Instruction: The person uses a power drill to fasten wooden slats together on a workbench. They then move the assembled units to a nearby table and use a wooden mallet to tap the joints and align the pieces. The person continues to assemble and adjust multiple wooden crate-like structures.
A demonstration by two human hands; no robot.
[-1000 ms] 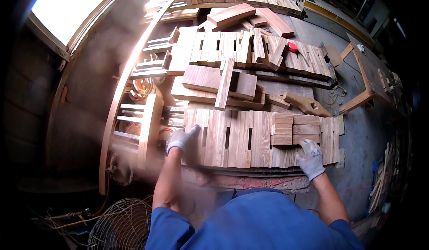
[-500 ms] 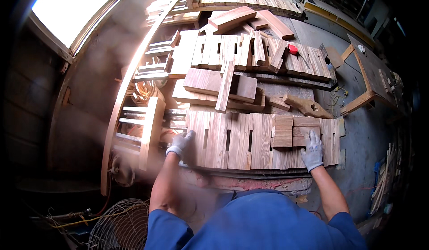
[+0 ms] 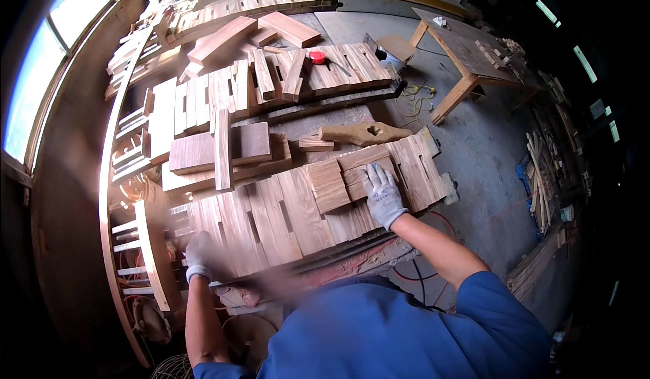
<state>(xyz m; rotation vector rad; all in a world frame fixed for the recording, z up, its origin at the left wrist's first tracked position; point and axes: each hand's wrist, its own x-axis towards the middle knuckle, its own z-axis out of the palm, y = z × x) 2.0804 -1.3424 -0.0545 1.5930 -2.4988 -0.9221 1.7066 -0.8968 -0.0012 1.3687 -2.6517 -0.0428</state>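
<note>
- White-grey glove fabric is seen on the left grip (image 3: 198,254), but its fingers are blurred; how far it is opened, or whether anything is held, cannot be told.
- That grip is placed at the left end of the near row of wooden strips (image 3: 271,220); contact cannot be made out.
- Part of the row's lower edge is obscured by a hazy smear, and a wire cage (image 3: 172,367) is cut off by the bottom edge.
- The right grip (image 3: 383,196) is laid flat, palm down, with its fingers stretched out, on the small wooden blocks (image 3: 328,186); nothing is clasped, and some of the wood is covered by the glove.
- These blocks are set on top of the near row, toward its right end.
- Just left of the left grip, the way is bounded by a thick wooden beam (image 3: 157,257).
- Beyond the row, loose planks (image 3: 250,142) are crossed by a narrow strip (image 3: 223,152), and a carved wooden piece (image 3: 365,134) is pierced by a hole.
- Farther back, a red object (image 3: 317,57) is rested on a second row (image 3: 359,67).
- Scraps are carried by a wooden desk (image 3: 467,47) at far right.
</note>
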